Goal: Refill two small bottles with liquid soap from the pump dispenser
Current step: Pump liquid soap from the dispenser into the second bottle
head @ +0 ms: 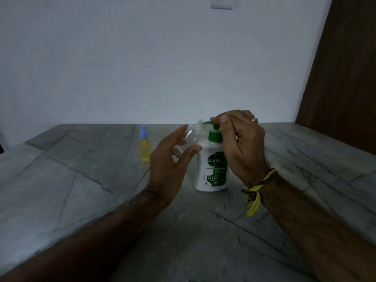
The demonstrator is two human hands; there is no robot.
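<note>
Left hand [173, 153] fingers grip tilted empty bottle [192, 137], mouth at spout [206, 123]. Right hand [242, 139] fingers curl over pump [215, 127]. Risk: mouth misaligned, soap spills onto desk [81, 180]. Filled bottle [145, 147] at 9 o'clock.

yellow bottle [145, 147] stands left of both hands; marble counter [61, 180] bare nearer cam.

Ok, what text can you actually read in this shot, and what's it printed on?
"Dettol": white on the green emblem of the dispenser.
"ORIGINAL": below it on the green band, blurred, a likely reading.
"99.99%": on the green patch lower on the label.
Other small print on that label: too small to read.
Clear bottle in the left hand, yellow bottle: no text visible.
</note>
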